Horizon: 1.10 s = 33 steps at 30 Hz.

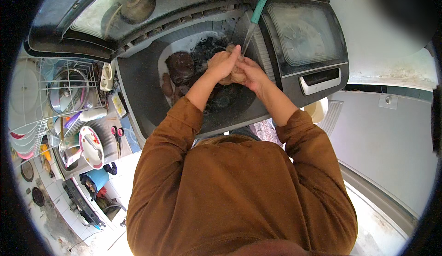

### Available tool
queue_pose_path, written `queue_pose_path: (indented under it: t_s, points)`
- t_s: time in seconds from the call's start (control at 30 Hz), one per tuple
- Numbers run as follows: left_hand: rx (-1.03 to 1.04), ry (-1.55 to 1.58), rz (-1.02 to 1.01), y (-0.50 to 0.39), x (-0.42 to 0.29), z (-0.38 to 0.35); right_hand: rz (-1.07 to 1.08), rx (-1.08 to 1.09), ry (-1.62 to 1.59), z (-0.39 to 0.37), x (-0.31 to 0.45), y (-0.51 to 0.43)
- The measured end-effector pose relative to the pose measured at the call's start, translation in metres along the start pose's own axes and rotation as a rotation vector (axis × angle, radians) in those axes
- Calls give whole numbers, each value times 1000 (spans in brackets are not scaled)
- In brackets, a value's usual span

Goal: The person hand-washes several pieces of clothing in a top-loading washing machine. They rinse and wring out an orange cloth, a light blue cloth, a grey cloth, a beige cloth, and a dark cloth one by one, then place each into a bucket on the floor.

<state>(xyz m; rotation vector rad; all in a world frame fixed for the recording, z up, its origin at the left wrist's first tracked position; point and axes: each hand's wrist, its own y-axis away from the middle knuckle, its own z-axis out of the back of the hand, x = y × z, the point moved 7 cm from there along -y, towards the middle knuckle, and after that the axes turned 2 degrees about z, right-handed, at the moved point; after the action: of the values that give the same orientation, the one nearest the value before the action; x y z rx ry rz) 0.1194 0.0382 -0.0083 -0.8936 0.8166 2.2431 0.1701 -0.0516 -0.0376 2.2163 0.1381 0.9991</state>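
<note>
Both hands are over the open wash tub (pixel 138 93) of a twin-tub washing machine. My left hand (pixel 222 64) and my right hand (pixel 251 73) grip a wet beige cloth (pixel 237 76) between them, bunched up. Water runs from a green hose (pixel 264 0) down beside the cloth and my fingers. Below lies dark water with some white suds. A dark brown bundle of fabric (pixel 180 66) shows in it, left of my hands. Part of the beige cloth is hidden by my fingers.
The washer's raised lid (pixel 134 7) stands behind the tub, with the closed spin-side lid (pixel 300 35) at right. On the left are a wire dish rack (pixel 69 83), an oval plate (pixel 91 147), scissors (pixel 117 137) and a power strip (pixel 106 76). A white appliance (pixel 380 128) stands at right.
</note>
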Motion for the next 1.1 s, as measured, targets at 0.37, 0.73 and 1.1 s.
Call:
queue_pose_path:
  t_s: [0.37, 0.73, 1.1]
  points:
    - [-1, -161, -441, 3, -22, 5, 312, -109, 506, -4, 27, 7]
    - [471, 1296, 918, 51, 94, -78, 604, -225, 535, 2, 33, 18]
    - [425, 1777, 471, 7, 32, -62, 673, -144, 884, -6, 141, 53]
